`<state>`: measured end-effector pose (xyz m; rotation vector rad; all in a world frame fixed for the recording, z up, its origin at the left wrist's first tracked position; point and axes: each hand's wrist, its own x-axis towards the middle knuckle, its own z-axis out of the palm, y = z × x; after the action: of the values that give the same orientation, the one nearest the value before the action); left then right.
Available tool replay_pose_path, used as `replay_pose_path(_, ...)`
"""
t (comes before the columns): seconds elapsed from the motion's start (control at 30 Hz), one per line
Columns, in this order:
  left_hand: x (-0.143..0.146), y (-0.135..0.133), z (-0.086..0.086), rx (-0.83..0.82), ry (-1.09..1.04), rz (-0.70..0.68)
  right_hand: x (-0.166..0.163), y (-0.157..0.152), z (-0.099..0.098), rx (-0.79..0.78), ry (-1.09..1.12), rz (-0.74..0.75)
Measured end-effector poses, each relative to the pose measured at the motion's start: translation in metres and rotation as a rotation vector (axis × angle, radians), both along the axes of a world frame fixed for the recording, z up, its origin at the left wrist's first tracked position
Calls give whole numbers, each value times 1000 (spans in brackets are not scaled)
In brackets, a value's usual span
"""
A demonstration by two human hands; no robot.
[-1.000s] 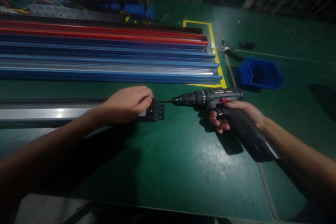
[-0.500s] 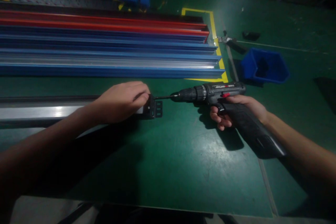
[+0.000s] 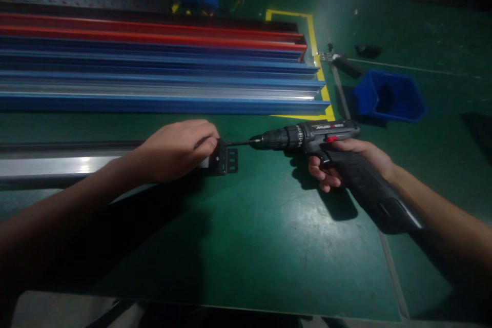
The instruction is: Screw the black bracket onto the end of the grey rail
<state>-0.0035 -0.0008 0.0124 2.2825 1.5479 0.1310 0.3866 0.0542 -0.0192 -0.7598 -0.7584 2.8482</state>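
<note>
Barely anything moved vs a sec ago: my view tipped up a bit, drill and bracket sit about where they were, bit stays on the bracket.

My left hand (image 3: pixel 177 148) is curled down over the end of the long metal rail (image 3: pixel 57 164), fingers pinching the black end bracket (image 3: pixel 226 160) against it. My right hand (image 3: pixel 346 161) is wrapped tight round the cordless drill (image 3: pixel 319 136) grip, index finger near the trigger; drill lies level, bit (image 3: pixel 238 142) pointing left into the bracket's upper edge.

Handling, my guess: rail is stiff, long, prob. heavy enough to stay put on the green bench (image 3: pixel 269 246), but smooth metal so it could slide under push; hold close to the end, as now. Bracket is small, light, rigid, apt to twist w/ torque, so pinch its sides, fingers clear of the bit. Drill is back-heavy w/ battery; hold it by the grip.

Behind: stacked blue and red profiles (image 3: pixel 154 66); blue bin (image 3: pixel 388 97) far right.
</note>
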Motion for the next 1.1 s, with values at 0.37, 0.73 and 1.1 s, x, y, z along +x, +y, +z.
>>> replay_pose_path(0.37,-4,0,-2,12,10,-30,1,1,1,-31,7,-3)
replay_pose_path(0.73,-6,0,-2,38,-29,-81,0,1,3,-51,4,-5)
replay_pose_path(1.1,-9,-1,-3,48,-76,-132,3,2,-1,-91,43,-3)
